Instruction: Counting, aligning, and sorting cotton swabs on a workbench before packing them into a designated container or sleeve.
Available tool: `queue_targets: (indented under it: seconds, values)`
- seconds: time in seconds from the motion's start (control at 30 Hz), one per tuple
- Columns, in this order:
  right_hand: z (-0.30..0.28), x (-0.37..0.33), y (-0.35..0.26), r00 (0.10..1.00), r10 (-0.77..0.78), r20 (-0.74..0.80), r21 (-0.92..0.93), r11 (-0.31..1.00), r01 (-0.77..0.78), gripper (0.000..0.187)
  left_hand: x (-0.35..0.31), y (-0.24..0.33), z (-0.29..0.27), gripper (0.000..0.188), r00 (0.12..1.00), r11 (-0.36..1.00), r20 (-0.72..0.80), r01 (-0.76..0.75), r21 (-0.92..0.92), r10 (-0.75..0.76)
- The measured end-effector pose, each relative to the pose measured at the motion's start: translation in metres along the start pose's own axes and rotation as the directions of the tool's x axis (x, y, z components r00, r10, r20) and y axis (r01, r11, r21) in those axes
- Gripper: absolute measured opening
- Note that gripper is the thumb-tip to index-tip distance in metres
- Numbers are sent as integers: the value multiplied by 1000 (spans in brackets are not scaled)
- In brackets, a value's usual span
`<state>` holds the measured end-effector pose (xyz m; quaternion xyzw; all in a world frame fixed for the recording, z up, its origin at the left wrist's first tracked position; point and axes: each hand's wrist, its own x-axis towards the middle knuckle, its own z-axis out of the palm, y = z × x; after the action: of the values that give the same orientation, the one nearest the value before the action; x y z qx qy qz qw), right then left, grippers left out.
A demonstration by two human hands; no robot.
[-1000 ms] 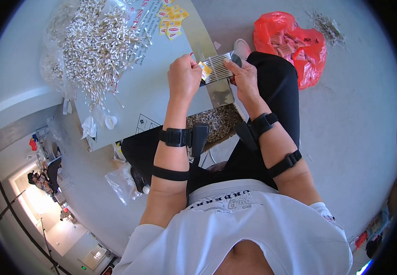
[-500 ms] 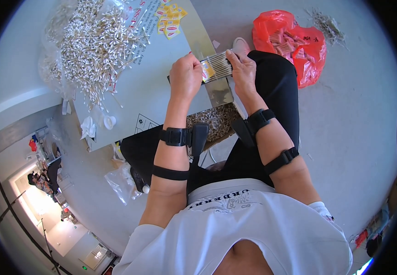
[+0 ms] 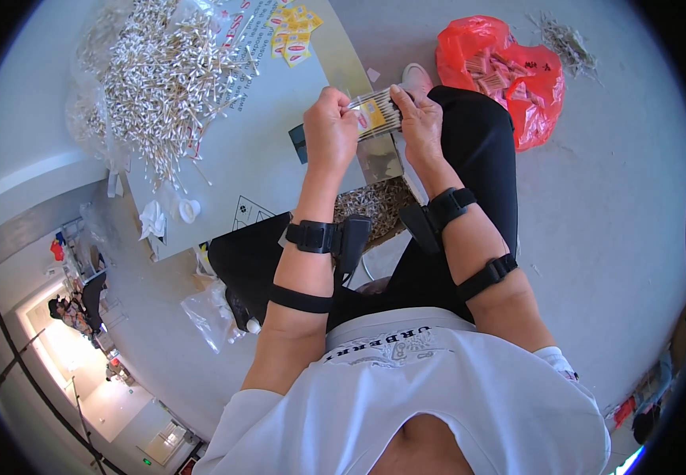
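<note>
Between my two hands is a flat clear pack of cotton swabs (image 3: 389,109), its sticks in a row with a yellow and white label card (image 3: 371,116) at its left part. My right hand (image 3: 420,125) is closed on the right end of the pack, thumb on top. My left hand (image 3: 332,127) is curled in a pinch at the pack's left end; its fingertips are partly hidden. A dark green flat piece (image 3: 298,144) lies on the table just left of my left wrist. Below the pack is a metal plate (image 3: 380,161) at the table's edge.
A big heap of loose cotton swabs (image 3: 161,87) covers the left of the table (image 3: 256,166). Yellow label cards (image 3: 295,36) lie at the far edge. A box of swabs (image 3: 375,204) sits below my hands. On the floor, a red bag (image 3: 545,119) holds pink packs.
My left hand has moved right along the pack, uncovering more of the dark green piece. The label card sits slightly further right among the swabs. My right hand has stayed put.
</note>
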<state>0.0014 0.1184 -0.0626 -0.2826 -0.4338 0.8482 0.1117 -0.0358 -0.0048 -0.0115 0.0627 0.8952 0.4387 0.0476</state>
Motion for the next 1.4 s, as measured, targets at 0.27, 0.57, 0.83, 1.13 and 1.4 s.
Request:
queue_targets:
  seconds: [0.27, 0.57, 0.83, 1.13, 1.4]
  values:
    - [2, -1, -8, 999, 29, -32, 45, 999, -27, 18, -11, 4, 0, 30, 984, 965, -71, -147, 218, 165]
    - [-4, 15, -5, 999, 47, -20, -136, 989, -50, 21, -57, -15, 10, 81, 980, 760, 58, -186, 623, 192]
    - [-1, 13, 1, 944, -323, 70, -406, 855, 323, 23, -56, -8, 17, 88, 981, 712, 105, -192, 676, 165]
    - [-5, 12, 3, 991, -134, 1, -251, 959, 130, 20, -57, -2, 18, 85, 968, 768, 49, -226, 599, 247]
    - [-1, 11, 3, 984, -175, 31, -264, 948, 177, 20, -54, -2, 12, 79, 961, 772, 156, -277, 573, 229]
